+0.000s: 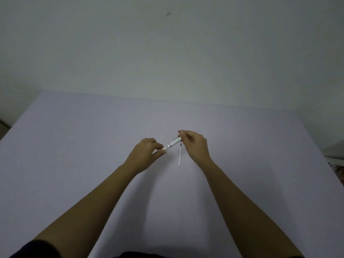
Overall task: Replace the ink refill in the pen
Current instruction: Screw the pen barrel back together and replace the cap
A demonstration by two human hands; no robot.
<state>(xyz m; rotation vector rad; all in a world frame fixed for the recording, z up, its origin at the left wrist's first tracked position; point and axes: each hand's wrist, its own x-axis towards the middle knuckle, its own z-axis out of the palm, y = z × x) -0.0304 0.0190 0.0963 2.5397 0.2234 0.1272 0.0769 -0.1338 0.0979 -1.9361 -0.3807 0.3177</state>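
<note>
We see the white pen (172,143) slanting from lower left to upper right above the worktop (74,136), its ends pinched by left hand (147,153) and right hand (195,146), while the refill (180,155) lies nearly upright just beside the right hand.

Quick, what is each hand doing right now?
Left hand: closed, pinching the lower end of the slim white pen with a silver ring.
Right hand: closed on the same pen's upper end.

We've just got a plain lavender surface (74,146) against a pale wall (167,53) with one dark smudge (168,14).
</note>
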